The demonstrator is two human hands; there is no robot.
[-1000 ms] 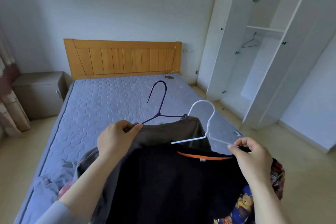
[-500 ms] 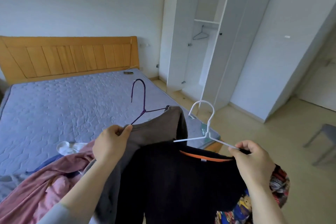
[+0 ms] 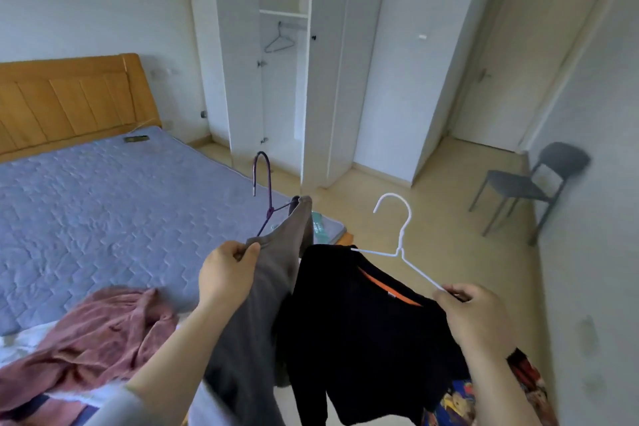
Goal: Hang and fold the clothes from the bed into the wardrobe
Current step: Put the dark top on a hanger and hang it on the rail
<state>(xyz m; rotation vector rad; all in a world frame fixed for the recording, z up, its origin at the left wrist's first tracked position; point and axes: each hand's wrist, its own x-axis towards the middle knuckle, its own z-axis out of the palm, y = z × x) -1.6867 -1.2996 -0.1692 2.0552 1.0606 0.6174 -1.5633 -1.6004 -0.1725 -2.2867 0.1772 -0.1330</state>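
— Where's the rail from here?

— Ahead and higher, inside the open wardrobe (image 3: 287,86). The rail (image 3: 294,23) carries one bare hanger (image 3: 279,43). Both loaded hangers are held low and well short of it, their hooks pointing up and away towards that compartment.

— Who holds what?

— The left grip (image 3: 228,273) is pinched on the shoulder of the grey garment (image 3: 273,287), with the arm of the purple hanger (image 3: 264,190) caught in the pinch. The right grip (image 3: 473,318) is clamped on the end of the white hanger (image 3: 401,235), which carries the black top (image 3: 363,322). Each hanger's long axis runs slantwise from its grip up to the hook.

— Which goes first?

— I'd guess purple, since its hook lies nearer the opening. A pink garment (image 3: 103,328) waits on the bed (image 3: 103,201).

— Any writing?

— None legible. The collar tag and the mattress corner label are too blurred.
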